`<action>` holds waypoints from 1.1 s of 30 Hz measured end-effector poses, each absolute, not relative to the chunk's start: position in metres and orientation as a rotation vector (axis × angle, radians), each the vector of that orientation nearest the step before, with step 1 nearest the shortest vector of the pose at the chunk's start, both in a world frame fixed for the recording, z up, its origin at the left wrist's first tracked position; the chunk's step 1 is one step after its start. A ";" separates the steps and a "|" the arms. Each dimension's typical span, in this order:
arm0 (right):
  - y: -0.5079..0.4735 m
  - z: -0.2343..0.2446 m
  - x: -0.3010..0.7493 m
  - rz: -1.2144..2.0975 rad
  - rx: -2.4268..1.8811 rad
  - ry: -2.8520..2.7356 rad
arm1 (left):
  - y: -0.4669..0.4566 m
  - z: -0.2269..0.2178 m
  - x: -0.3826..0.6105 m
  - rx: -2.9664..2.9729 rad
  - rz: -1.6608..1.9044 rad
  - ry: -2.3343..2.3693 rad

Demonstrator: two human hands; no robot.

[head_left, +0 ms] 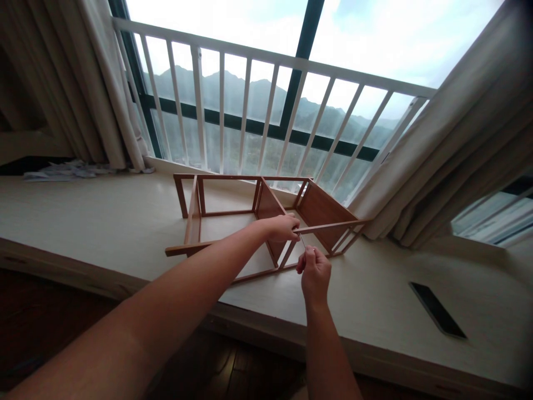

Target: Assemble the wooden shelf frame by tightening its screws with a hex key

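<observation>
A brown wooden shelf frame lies on its side on the pale window ledge, with flat boards set between its rails. My left hand is closed around the near upper rail, close to the middle board. Just below and to the right, my right hand is closed in a pinch on a thin metal rod. The rod slants up from my fingers to the underside of the rail near my left hand. Its tip is hidden at the rail, so I cannot tell whether it sits in a screw.
A black phone lies on the ledge at the right. White railings stand behind the frame, before the window. Beige curtains hang at both sides. Crumpled white material lies at the far left. Dark floor is below the ledge edge.
</observation>
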State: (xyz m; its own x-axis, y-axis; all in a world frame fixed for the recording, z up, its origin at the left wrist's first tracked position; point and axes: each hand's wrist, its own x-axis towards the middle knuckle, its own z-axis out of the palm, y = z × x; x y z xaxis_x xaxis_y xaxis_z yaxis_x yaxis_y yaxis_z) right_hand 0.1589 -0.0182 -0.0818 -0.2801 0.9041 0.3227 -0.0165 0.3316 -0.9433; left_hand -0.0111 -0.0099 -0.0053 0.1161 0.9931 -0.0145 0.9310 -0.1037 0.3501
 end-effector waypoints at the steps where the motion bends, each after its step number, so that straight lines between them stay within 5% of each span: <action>1: -0.017 -0.082 0.160 1.099 -0.853 -1.617 | -0.009 -0.006 -0.012 2.127 0.329 1.893; 16: -0.009 -0.081 0.164 1.068 -0.813 -1.776 | -0.011 -0.002 -0.010 2.121 0.286 1.909; 33: -0.005 -0.062 0.176 0.601 -0.816 -2.124 | -0.009 -0.006 -0.012 2.126 0.293 1.908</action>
State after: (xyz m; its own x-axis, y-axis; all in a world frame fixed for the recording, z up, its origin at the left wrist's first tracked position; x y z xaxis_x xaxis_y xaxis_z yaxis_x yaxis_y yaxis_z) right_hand 0.1758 -0.0046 -0.0615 -0.5003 0.7144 0.4893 0.3523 0.6841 -0.6386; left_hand -0.0116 -0.0093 -0.0059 0.1125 0.9932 -0.0288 0.9389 -0.0968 0.3304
